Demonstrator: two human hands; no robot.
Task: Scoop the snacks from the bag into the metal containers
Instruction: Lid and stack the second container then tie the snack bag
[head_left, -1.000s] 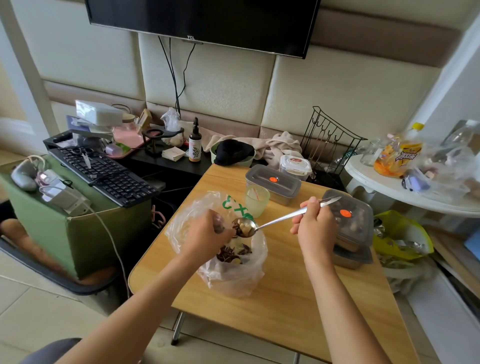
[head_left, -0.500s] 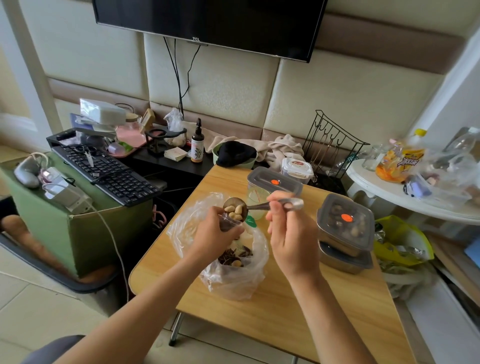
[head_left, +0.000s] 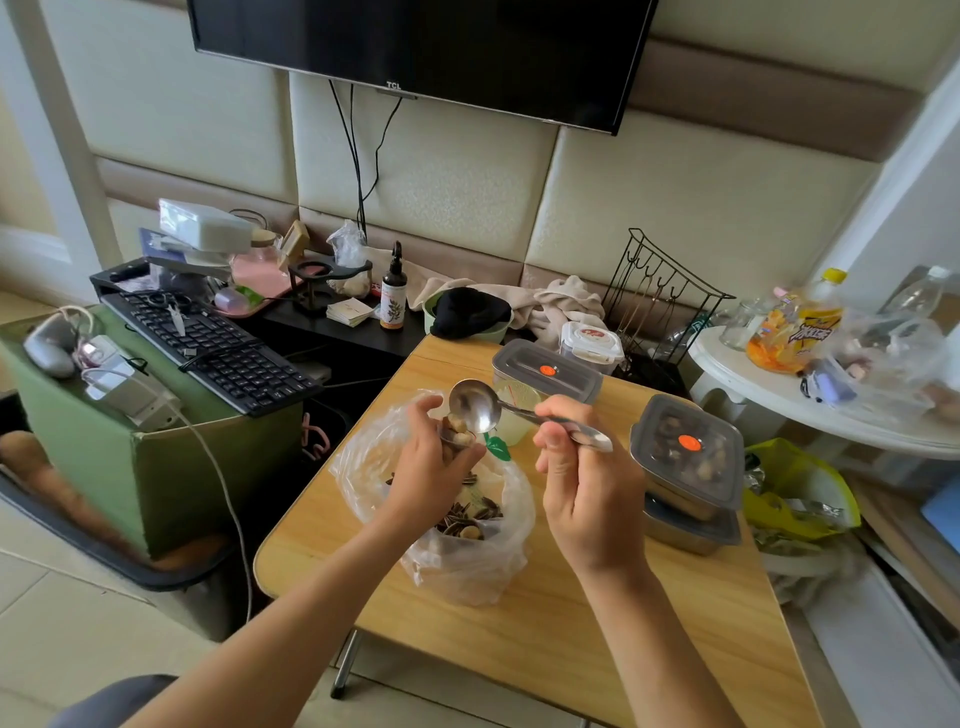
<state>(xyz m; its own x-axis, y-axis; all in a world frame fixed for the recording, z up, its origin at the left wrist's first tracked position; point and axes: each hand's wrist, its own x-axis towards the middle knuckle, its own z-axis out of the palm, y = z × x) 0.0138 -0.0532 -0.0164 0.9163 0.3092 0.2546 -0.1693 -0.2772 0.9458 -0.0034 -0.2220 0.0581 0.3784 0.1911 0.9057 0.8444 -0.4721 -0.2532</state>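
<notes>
My left hand (head_left: 428, 470) is curled round a small container (head_left: 451, 438), mostly hidden by my fingers, with pale nuts (head_left: 459, 429) showing at its mouth. I hold it above the open clear plastic bag (head_left: 467, 561), which stands on the wooden counter (head_left: 623, 649) with striped sunflower seeds and nuts (head_left: 470, 517) inside. My right hand (head_left: 589, 488) pinches the handle of a metal spoon (head_left: 475, 408) between thumb and fingers. Its bowl is tipped on edge, touching the nuts at the container's rim, and I see nothing in it. To the right, two lidded metal containers (head_left: 685, 457) sit stacked, snacks visible under the upper lid. Another lidded metal container (head_left: 545, 371) sits at the counter's far edge.
</notes>
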